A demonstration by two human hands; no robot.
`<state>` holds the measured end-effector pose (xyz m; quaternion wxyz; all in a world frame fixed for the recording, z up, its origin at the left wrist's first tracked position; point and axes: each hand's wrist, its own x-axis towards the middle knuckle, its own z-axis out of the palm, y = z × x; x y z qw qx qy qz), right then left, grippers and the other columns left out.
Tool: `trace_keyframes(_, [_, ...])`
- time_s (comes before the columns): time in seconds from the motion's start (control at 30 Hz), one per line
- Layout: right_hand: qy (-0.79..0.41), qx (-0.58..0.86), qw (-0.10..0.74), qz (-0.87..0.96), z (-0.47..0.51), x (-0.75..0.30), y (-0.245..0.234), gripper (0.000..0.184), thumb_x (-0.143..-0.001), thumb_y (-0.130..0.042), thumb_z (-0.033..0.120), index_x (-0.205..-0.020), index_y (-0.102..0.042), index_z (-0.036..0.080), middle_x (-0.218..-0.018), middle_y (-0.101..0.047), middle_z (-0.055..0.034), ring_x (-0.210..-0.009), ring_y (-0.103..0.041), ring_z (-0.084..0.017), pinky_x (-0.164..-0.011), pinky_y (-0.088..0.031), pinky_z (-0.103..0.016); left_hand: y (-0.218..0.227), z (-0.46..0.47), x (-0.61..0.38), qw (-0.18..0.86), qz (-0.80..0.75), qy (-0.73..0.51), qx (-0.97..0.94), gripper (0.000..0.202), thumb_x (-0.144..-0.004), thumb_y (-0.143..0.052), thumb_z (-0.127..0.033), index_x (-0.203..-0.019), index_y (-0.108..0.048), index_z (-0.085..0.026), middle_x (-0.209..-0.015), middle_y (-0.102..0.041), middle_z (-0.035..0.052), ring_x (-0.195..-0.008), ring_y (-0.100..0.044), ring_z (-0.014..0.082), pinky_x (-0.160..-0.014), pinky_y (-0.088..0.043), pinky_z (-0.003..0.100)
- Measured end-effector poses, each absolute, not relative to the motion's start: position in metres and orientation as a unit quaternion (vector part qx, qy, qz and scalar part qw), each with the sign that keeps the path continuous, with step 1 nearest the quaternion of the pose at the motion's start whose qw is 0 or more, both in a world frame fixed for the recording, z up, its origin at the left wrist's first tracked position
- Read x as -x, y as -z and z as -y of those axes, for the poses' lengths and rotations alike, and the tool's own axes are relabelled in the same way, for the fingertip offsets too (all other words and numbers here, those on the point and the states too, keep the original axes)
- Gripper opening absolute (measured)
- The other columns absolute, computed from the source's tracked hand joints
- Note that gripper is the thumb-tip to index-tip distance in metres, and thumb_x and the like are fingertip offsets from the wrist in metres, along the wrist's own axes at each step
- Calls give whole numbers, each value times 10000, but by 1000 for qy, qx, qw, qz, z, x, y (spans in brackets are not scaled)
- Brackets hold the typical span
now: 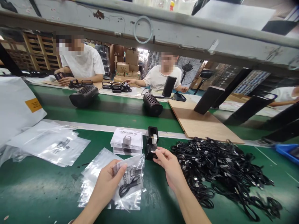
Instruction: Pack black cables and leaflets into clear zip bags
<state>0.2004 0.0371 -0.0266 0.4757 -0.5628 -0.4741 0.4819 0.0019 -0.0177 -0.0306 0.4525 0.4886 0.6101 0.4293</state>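
A clear plastic bag [130,177] is gripped between the thumb and fingers of my left hand [112,179]. Through its film show a coiled black cable and a printed leaflet. My right hand [167,161] pinches at the front edge of a black tape dispenser [149,152], where the tape's end comes off; the clear strip itself is barely visible. A small white-cored roll sits in the dispenser. Behind the held bag is a stack of printed booklets [127,138]. More clear bags [93,169] lie flat under and beside my left hand.
A heap of black cables [217,168] spreads at right. Printed plastic bags [63,144] lie left, by a white sack [16,109]. Across the green belt [112,113] are black speakers [153,104], a wooden board [187,119] and co-workers. A metal beam [93,21] crosses overhead.
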Motion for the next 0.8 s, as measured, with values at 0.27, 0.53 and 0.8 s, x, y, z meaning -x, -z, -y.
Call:
trace_keyframes(0.27, [-402,581,470,530,-24,-201,38,283,-745,-580,385,-565,-569,167,-1029,-514,-102,-1062,-479,-240,-886,-384,-358,27,15,-5,454,-608,-434,-485,302,-761,-507,-483,-737,-547,-185,-577,-529,-29,-550,-485,137,-520,-358,220])
trace_keyframes(0.53, [-228,640,399,616,-7,-206,26,248,-784,-510,318,-569,-511,194,-866,-498,-82,-777,-526,-217,-695,-419,-346,21,20,-13,416,-637,-435,-482,318,-765,-487,-499,-682,-522,-195,-515,-385,-65,-494,-369,109,-479,-283,200])
trace_keyframes(0.8, [-573,490,362,548,23,-161,2,276,-784,-518,388,-628,-493,161,-543,-439,39,-492,-391,-86,-466,-310,-198,6,35,-25,380,-644,-447,-492,274,-740,-529,-479,-680,-546,-212,-537,-494,-48,-515,-447,127,-490,-344,201])
